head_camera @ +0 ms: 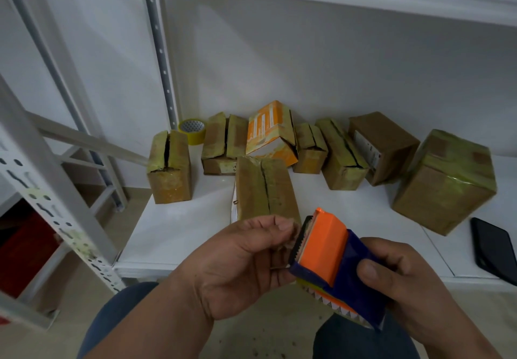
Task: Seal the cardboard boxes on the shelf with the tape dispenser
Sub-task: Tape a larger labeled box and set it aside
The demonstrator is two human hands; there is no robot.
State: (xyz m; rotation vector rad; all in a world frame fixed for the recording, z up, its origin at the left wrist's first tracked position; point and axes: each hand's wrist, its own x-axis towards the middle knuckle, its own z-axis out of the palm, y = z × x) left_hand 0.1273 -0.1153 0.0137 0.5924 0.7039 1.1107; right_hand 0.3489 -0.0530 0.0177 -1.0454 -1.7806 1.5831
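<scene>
An orange and blue tape dispenser [333, 263] is held in front of the shelf, below its front edge. My right hand [402, 283] grips its blue body from the right. My left hand [246, 260] pinches the tape end at the dispenser's toothed blade. Just beyond my hands a long cardboard box [265, 190] lies on the white shelf [173, 227], its top flaps parted along a dark seam. Several more brown boxes stand behind it, among them one at the left [169, 168] with a split top and a large one at the right [444, 182].
An orange and white box [270, 132] leans in the back row. A yellow tape roll [193, 130] stands by the wall at the back left. A black phone [493, 249] lies at the shelf's right front. White slotted uprights [50, 199] rise at the left.
</scene>
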